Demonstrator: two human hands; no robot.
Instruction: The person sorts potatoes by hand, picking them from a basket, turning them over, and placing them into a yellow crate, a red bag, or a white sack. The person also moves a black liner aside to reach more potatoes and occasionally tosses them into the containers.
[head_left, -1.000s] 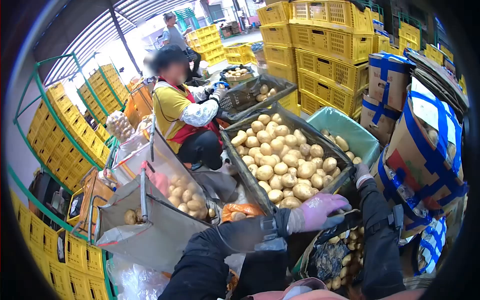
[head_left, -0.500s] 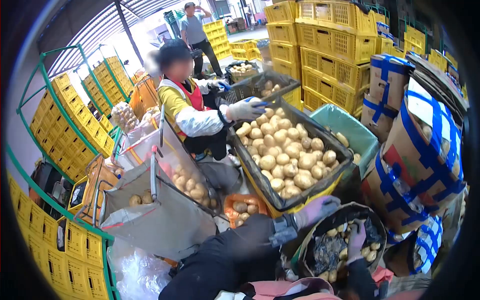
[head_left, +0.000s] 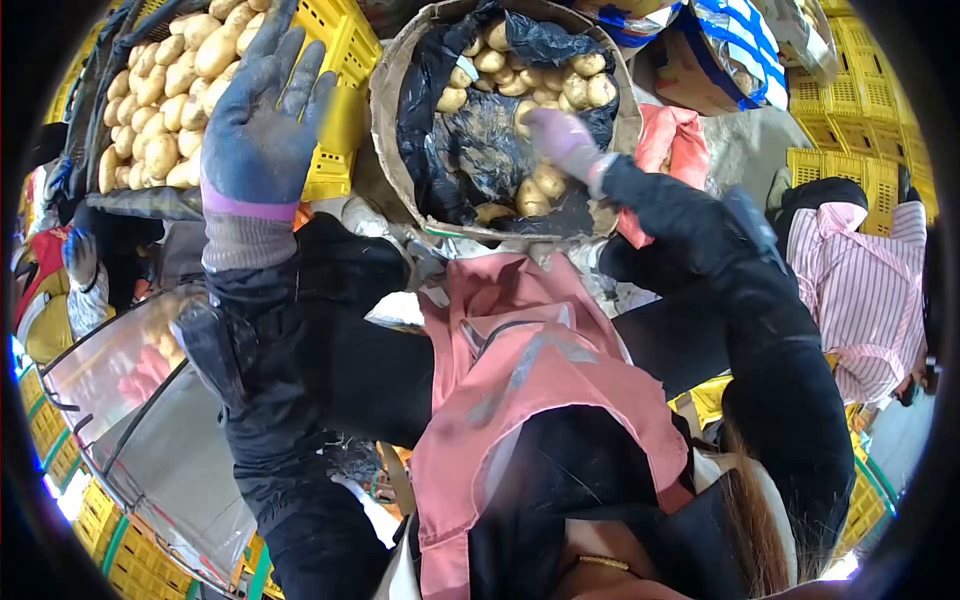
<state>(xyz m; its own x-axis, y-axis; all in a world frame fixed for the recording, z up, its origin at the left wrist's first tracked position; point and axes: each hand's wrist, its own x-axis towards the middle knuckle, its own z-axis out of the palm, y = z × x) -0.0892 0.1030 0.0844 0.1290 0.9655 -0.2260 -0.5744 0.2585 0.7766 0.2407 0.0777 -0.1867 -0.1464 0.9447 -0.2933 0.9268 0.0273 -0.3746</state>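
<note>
My left hand [head_left: 265, 130], in a glove with a dark blue palm and purple edge, is open, palm showing and fingers apart. It holds nothing and is beside a black-lined crate [head_left: 150, 204] piled with potatoes [head_left: 165, 110]. My right hand [head_left: 568, 142], in a pale purple glove, reaches into a round container [head_left: 385, 120] lined with torn black plastic [head_left: 480, 150]. Its fingers touch or nearly touch the potatoes [head_left: 535, 190] inside. Motion blur hides whether they grip one.
A yellow crate [head_left: 340, 110] stands between the potato crate and the round container. Taped cartons [head_left: 715, 55] are at the upper right, near a pink cloth [head_left: 675, 145]. On the left are a person's gloved hand [head_left: 80, 258] and a grey bag [head_left: 170, 460]. A striped garment [head_left: 860, 290] is at right.
The view has tipped down onto my body and the round container. My left hand, earlier near the big crate's corner, now shows its open palm. My right hand is still inside the round container.
</note>
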